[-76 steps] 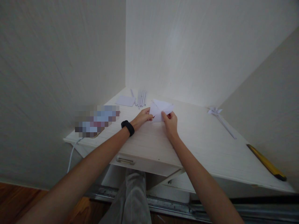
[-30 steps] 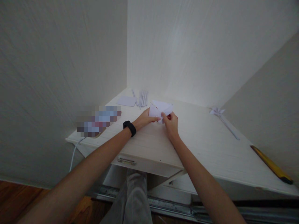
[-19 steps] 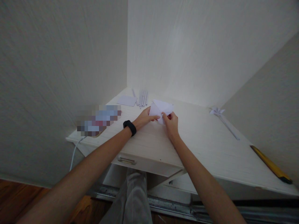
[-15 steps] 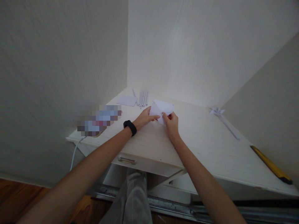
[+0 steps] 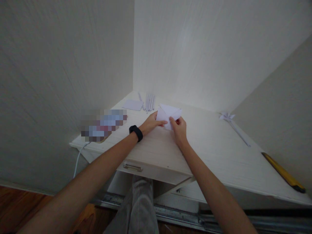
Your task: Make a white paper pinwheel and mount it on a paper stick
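Observation:
Both hands hold a white sheet of paper point(image 5: 172, 110) with creases or cut lines running in from its corners, just above the desk. My left hand point(image 5: 151, 123) grips its left edge, thumb lying across the front and the fingers mostly hidden behind. On the lower right, my right hand point(image 5: 179, 126) pinches the paper, its thumb pressed near the middle. Beyond my left hand lie a bundle of thin white paper sticks point(image 5: 149, 102) and a flat piece of white paper point(image 5: 133, 105). A white paper pinwheel point(image 5: 227, 116) on a stick rests at the right.
The white desk point(image 5: 209, 156) stands in a corner between pale walls. A blurred-out phone-like object point(image 5: 104, 125) with a white cable point(image 5: 77, 162) lies at the left edge. A yellow and black utility knife point(image 5: 282, 171) is at the right. My leg is below the drawer point(image 5: 151, 171).
The paper's upper left corner and creases look slightly flatter. Both hands keep nearly the same grip and place.

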{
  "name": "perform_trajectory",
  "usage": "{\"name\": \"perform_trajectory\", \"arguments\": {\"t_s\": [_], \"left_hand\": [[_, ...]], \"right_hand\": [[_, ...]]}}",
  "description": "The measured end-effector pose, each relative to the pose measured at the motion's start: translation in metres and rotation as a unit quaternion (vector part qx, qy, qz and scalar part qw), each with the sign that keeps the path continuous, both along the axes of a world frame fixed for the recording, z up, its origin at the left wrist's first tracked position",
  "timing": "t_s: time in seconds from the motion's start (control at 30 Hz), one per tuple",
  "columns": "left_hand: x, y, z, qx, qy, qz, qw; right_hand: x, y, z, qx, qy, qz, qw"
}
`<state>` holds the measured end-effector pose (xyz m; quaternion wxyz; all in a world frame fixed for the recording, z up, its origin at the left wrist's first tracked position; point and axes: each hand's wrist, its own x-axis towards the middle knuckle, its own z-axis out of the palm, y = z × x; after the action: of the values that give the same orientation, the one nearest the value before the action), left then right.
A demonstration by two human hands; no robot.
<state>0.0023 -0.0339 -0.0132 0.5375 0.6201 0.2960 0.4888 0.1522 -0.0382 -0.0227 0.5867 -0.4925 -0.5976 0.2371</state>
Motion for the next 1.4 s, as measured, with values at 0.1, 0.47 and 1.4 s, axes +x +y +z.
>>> {"name": "perform_trajectory", "arguments": {"t_s": [0.1, 0.47, 1.4], "left_hand": [[0.0003, 0.0, 0.0001, -0.003, -0.005, 0.0, 1.0], [-0.0008, 0.0027, -0.004, 0.021, -0.003, -0.053, 0.998], [0.0001, -0.0048, 0.002, -0.034, -0.003, -0.013, 0.999]], "right_hand": [[0.0001, -0.0003, 0.0001, 0.001, 0.004, -0.001, 1.0], [0.0009, -0.0019, 0.0019, 0.01, 0.001, -0.007, 1.0], [-0.0007, -0.0035, 0.001, -0.008, 0.001, 0.016, 1.0]]}}
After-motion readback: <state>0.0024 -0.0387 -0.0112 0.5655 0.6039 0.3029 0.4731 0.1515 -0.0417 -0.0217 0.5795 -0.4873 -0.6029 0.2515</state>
